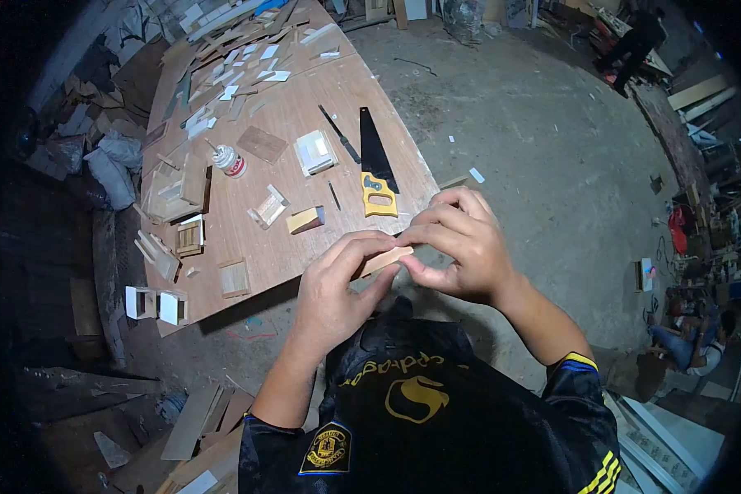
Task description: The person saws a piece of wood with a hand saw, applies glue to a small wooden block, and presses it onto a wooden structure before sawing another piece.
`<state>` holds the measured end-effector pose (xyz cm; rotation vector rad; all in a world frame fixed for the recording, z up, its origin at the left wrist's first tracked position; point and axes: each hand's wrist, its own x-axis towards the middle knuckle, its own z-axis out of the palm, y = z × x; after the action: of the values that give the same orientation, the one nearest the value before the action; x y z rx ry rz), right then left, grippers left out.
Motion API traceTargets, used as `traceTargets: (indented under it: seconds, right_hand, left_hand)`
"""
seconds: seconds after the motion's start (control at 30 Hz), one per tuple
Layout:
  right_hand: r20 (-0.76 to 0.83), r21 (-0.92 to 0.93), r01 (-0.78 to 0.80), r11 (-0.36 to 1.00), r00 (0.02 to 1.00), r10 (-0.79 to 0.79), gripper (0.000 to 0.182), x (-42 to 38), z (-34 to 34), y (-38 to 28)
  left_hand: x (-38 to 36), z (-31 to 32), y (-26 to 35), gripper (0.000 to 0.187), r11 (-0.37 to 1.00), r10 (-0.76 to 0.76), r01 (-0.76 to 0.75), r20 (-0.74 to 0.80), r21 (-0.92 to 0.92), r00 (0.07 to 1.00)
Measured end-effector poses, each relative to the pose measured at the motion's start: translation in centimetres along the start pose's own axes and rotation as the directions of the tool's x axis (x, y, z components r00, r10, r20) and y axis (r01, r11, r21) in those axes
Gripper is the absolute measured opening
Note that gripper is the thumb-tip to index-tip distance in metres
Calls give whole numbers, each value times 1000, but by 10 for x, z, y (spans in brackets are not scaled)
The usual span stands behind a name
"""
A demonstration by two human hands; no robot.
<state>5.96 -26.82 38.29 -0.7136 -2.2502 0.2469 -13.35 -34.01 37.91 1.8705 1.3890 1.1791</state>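
Between both hands, in front of my chest, is a small flat piece of light wood. My left hand pinches its near end between thumb and fingers. The fingertips of my right hand close on its other end, covering part of it. Beyond the hands, a handsaw with a yellow handle lies on the plywood table. Left of the saw are a dark pencil-like stick, a yellow-topped block and a small wooden frame.
A white glue bottle, a stacked white-and-wood block and a wooden box stand on the table. Wood scraps cover its far end. Boards lean at lower left. Two other people are at the right, apart from me.
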Motion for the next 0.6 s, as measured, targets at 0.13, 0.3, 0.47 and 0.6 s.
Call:
traceTargets:
  seconds: [0.13, 0.3, 0.47, 0.6]
  right_hand:
    - [20, 72, -21, 997, 1000, 19, 26, -3, 3, 2]
    - [37, 133, -42, 990, 999, 38, 24, -4, 3, 1]
    - [52, 154, -60, 986, 997, 53, 24, -8, 4, 3]
    - [52, 191, -84, 978, 996, 75, 24, -11, 5, 6]
  left_hand:
    - [-2, 0, 0, 29, 999, -35, 35, -8, 15, 999]
    - [-1, 0, -7, 25, 998, 46, -45, -27, 48, 999]
    - [-2, 5, -8, 23, 998, 45, -44, -33, 37, 998]
    - [-2, 13, -12, 23, 1000, 9, -7, -64, 29, 998]
